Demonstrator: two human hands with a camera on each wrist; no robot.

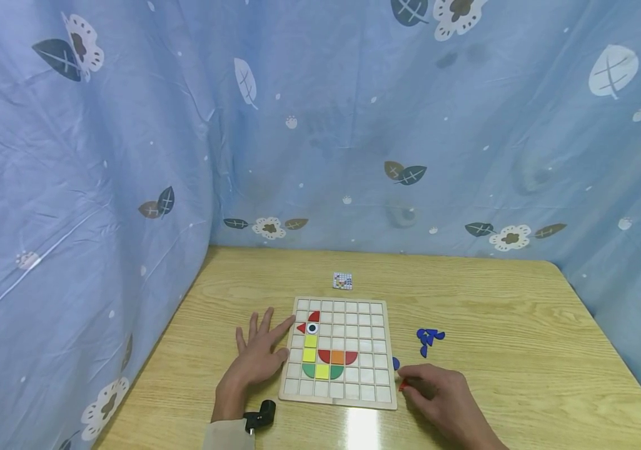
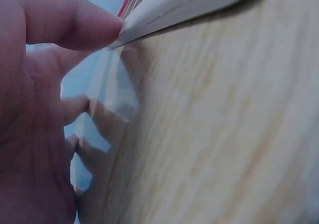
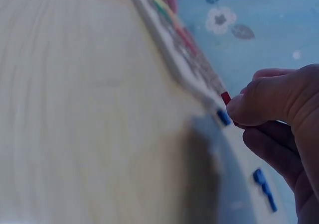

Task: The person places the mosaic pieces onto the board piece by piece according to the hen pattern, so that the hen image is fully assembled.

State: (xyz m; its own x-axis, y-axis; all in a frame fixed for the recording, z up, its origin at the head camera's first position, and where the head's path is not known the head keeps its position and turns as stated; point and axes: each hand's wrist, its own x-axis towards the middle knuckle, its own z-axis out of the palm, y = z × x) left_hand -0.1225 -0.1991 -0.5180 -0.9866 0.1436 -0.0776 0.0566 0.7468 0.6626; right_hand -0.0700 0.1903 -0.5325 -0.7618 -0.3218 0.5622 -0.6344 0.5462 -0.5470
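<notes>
Board [image 1: 352, 329] is best steadied by spread left hand [image 1: 258, 357] at nine o'clock, while right hand [image 1: 439, 390] pinches red piece [image 1: 403, 385] near four.

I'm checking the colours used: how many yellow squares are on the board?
3: upper square just below the eye piece, middle square directly beneath it, lower square between the green pieces. None looks hidden.

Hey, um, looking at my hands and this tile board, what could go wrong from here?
The small red piece pinched in the right hand could slip from the fingertips. That hand might also knock the lone blue piece beside the board. A push from the left hand, touching the board's edge, could shift it.
</notes>
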